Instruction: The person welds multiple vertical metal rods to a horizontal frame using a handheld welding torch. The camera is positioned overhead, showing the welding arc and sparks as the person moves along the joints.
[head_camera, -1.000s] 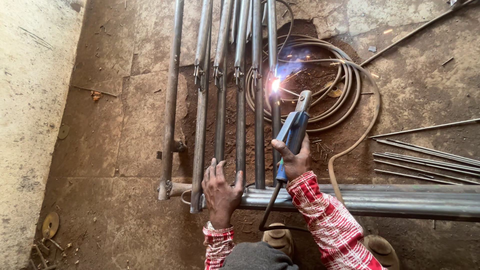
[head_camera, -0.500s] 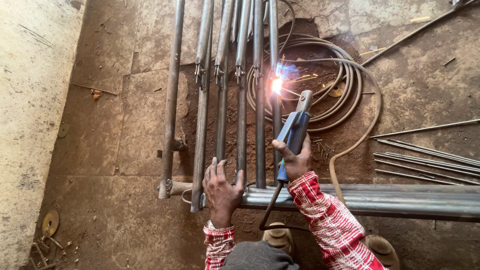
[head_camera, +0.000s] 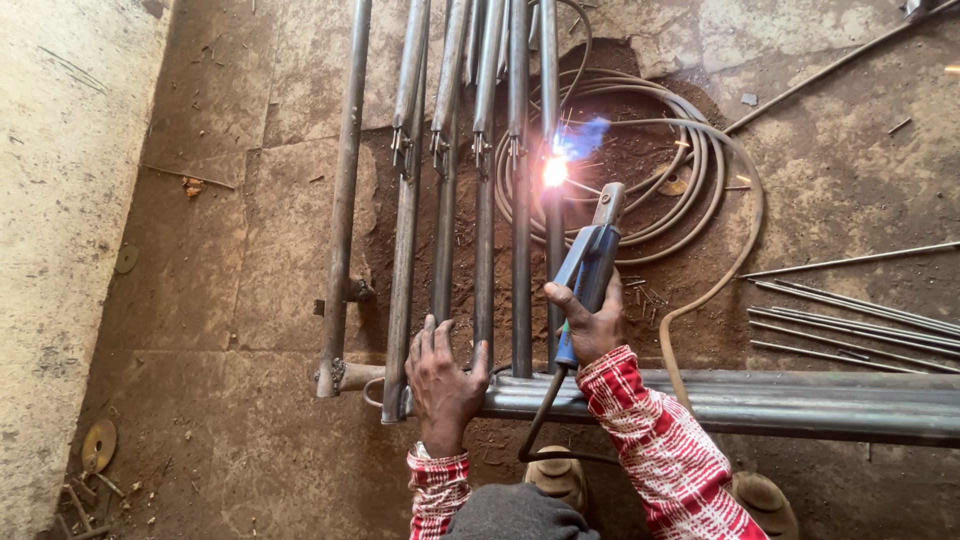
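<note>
A: Left hand (head_camera: 445, 375) lies flat, fingers spread loose on the round steel pipes (head_camera: 487, 200), lower centre?

B: Yep. Right hand (head_camera: 590, 325) is clenched on the blue electrode holder (head_camera: 588, 265), bright arc (head_camera: 553, 172) on a pipe, upper centre.

A worn, stained concrete floor (head_camera: 200, 300) of brownish slabs is seen. A frame of parallel grey steel pipes (head_camera: 440, 200) is laid on it, with thick horizontal steel tubes (head_camera: 800, 400) across the near end. A coiled tan hose (head_camera: 700, 180) is spread on the dirt beside the pipes. Thin steel rods (head_camera: 860, 325) lie at right, and a small round metal disc (head_camera: 98, 445) at lower left.
</note>
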